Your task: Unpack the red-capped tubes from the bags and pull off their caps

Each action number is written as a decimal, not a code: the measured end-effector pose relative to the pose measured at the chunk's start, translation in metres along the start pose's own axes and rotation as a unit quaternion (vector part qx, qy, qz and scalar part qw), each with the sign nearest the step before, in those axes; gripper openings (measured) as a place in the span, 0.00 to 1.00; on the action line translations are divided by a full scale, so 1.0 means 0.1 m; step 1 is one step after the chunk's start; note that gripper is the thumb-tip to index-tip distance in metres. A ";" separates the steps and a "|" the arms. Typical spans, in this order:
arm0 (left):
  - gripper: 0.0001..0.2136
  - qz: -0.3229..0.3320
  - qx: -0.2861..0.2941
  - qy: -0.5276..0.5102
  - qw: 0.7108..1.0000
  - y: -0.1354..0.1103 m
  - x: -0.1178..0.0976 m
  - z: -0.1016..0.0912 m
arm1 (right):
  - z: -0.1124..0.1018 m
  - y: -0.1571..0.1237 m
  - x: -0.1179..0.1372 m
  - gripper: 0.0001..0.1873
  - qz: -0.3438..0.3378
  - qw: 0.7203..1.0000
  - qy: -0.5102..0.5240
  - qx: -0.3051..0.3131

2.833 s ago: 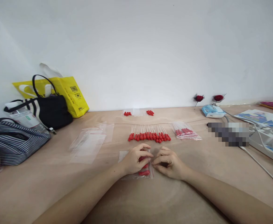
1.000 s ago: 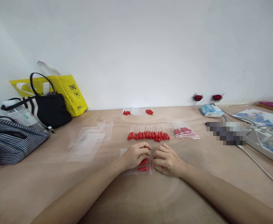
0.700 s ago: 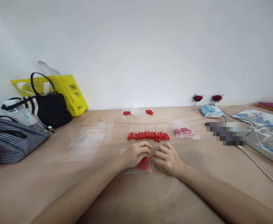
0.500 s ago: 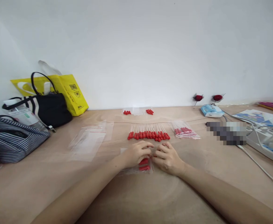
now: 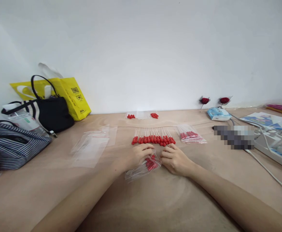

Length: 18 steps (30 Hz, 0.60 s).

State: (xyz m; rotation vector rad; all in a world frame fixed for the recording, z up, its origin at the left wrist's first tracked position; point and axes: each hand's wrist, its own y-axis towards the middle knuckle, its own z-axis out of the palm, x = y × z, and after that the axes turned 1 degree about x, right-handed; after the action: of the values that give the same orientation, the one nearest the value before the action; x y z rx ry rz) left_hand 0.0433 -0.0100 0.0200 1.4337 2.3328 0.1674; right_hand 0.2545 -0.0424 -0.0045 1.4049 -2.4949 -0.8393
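A small clear zip bag with several red-tipped sticks (image 5: 144, 167) is held between both hands just above the tan table (image 5: 155, 206), tilted with its end toward me. My left hand (image 5: 137, 155) pinches the bag from the left and my right hand (image 5: 176, 159) pinches its top edge from the right; both have their fingers curled. Just beyond my hands lies a row of several loose red-tipped sticks (image 5: 153, 138). A filled bag of the same sticks (image 5: 190, 135) lies to their right.
Empty clear zip bags (image 5: 92, 145) lie to the left. Two small bags of red pieces (image 5: 142, 115) sit by the wall. A striped bag (image 5: 13, 146), a black handbag (image 5: 52, 112) and a yellow bag (image 5: 70, 95) stand far left. Cables and a power strip (image 5: 273, 141) lie right.
The bag lay flat on the table under my fingers; now it is turned and lifted at an angle. Both hands have shifted slightly away from me, toward the row of sticks.
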 end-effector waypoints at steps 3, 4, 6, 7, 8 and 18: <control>0.07 -0.045 -0.011 -0.058 0.997 -0.05 -0.07 -0.01 | -0.04 -0.03 -0.02 0.08 0.015 0.998 0.057 0.031; 0.07 -0.065 -0.005 -0.077 0.995 -0.09 -0.11 -0.01 | -0.06 -0.03 -0.03 0.07 0.017 0.996 0.081 0.042; 0.12 -0.104 0.006 -0.101 0.989 -0.19 -0.21 -0.01 | -0.08 -0.04 -0.03 0.08 0.026 0.989 0.129 0.067; 0.15 -0.121 0.007 -0.102 0.987 -0.25 -0.25 0.00 | -0.09 -0.04 -0.03 0.08 0.036 0.985 0.151 0.077; 0.18 -0.135 0.007 -0.098 0.986 -0.31 -0.29 0.00 | -0.08 -0.04 -0.03 0.09 0.051 0.980 0.173 0.082; 0.23 -0.122 0.006 -0.100 0.987 -0.38 -0.23 0.09 | 0.03 -0.02 0.02 0.15 0.220 0.939 0.262 0.037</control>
State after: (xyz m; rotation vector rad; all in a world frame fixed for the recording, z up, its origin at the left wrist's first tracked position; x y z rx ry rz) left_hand 0.0242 -0.0494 0.0062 1.1006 2.3194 -0.0559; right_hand 0.2539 -0.0441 -0.0087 0.8689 -2.2821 -0.2398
